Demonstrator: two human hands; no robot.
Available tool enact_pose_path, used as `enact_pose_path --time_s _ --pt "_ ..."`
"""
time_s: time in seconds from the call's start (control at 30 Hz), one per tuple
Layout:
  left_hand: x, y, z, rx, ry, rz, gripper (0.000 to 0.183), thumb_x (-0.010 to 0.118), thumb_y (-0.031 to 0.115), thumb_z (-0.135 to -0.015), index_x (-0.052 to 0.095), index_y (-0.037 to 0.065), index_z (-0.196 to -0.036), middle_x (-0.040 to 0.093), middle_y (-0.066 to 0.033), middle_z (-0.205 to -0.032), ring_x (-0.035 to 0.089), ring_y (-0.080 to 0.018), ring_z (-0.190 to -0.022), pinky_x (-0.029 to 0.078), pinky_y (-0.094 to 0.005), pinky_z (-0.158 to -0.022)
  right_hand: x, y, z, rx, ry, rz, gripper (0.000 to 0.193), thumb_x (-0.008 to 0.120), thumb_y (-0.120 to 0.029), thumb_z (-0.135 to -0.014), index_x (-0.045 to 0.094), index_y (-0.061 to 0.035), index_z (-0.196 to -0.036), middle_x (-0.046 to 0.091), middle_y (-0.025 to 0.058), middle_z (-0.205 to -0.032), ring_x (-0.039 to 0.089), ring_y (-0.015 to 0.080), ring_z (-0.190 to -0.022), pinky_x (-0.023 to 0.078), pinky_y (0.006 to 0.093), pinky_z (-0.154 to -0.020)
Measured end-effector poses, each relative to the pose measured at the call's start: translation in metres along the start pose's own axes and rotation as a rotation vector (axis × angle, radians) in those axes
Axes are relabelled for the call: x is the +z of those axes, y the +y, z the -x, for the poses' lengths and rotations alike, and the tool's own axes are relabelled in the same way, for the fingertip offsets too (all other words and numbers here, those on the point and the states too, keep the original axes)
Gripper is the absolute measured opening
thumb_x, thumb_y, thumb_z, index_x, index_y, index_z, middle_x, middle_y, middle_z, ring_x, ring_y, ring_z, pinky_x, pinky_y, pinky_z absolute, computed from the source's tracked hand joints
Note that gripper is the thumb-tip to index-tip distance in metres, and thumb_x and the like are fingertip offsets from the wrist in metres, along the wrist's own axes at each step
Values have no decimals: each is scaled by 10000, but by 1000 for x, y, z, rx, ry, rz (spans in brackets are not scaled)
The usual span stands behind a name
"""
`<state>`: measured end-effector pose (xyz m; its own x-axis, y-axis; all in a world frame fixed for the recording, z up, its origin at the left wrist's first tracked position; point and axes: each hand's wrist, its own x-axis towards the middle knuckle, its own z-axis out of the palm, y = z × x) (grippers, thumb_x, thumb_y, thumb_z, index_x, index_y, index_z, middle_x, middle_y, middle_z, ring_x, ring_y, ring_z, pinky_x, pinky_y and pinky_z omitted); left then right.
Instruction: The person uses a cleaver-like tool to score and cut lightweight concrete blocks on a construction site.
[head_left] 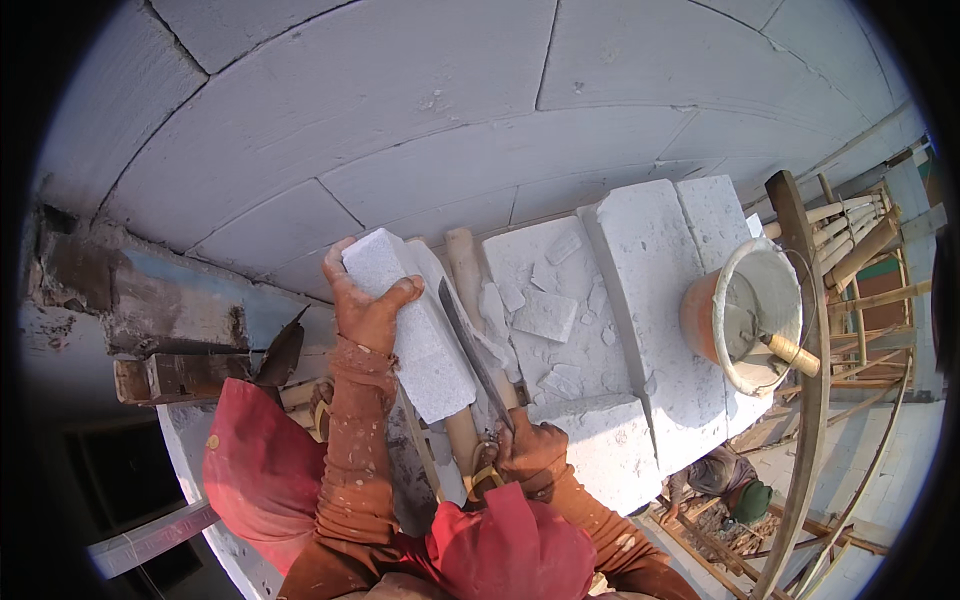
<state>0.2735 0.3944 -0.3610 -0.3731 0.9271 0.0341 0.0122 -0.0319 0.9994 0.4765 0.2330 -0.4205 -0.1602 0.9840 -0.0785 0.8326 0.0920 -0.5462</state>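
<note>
My left hand [362,308] is closed around the upper end of a white lightweight concrete block [425,350], which lies tilted over bamboo poles. Along the block's right side runs a long, dark blade [465,330], narrow and slightly curved. My right hand [532,456] is closed at the blade's lower end; the handle itself is mostly hidden by the fingers. Beside the blade, on the right, broken flakes and chunks [545,315] are scattered on a flat white block [520,250]. Both brown sleeves are spotted with pale dust.
Large white blocks [650,290] stand to the right. On them is a mortar bucket [705,315] with a wooden-handled trowel [790,354]. A block wall [430,170] rises ahead. Past an upright timber [805,400], a person [715,480] is lower down among bamboo scaffolding [860,230].
</note>
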Motion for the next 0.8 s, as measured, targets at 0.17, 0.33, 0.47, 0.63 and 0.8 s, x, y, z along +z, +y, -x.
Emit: enact_pose_path --time_s 0.17,0.33,0.47,0.63,0.8 --pt "1 0 2 -67 10 -121 817 759 62 -621 289 49 -1290 491 -146 -1073 540 -236 -951 491 -362 -804 -83 -17 -27 -365 471 -172 255 556 -236 -846 562 19 -854 613 180 -706 621 293 -642 495 355 -600" --pt "7 1 0 -63 -6 -27 822 761 89 -614 299 22 -1291 501 -155 -1069 548 -238 -939 486 -357 -807 9 16 -12 -160 84 -40 253 575 -288 -825 573 -59 -932 594 106 -681 571 279 -494 474 359 -501" --pt "4 2 -1 -103 3 -12 838 764 25 -611 276 53 -1292 471 -142 -1087 517 -236 -983 477 -363 -838 9 11 -9 -9 23 97 249 570 -289 -820 575 -50 -887 547 94 -520 547 294 -440 466 377 -476" --pt "-1 3 0 -87 21 -132 829 763 41 -618 279 35 -1291 467 -139 -1087 504 -239 -1010 460 -370 -863 -66 -12 -27 -260 475 -276 230 590 -228 -809 646 -30 -914 585 104 -589 572 256 -484 467 356 -487" --pt "7 6 2 -53 24 -107 805 758 94 -625 320 18 -1296 493 -157 -1079 543 -239 -944 476 -344 -811 -50 33 -22 -519 249 -395 251 539 -215 -816 542 35 -834 578 116 -587 593 269 -520 455 358 -484"
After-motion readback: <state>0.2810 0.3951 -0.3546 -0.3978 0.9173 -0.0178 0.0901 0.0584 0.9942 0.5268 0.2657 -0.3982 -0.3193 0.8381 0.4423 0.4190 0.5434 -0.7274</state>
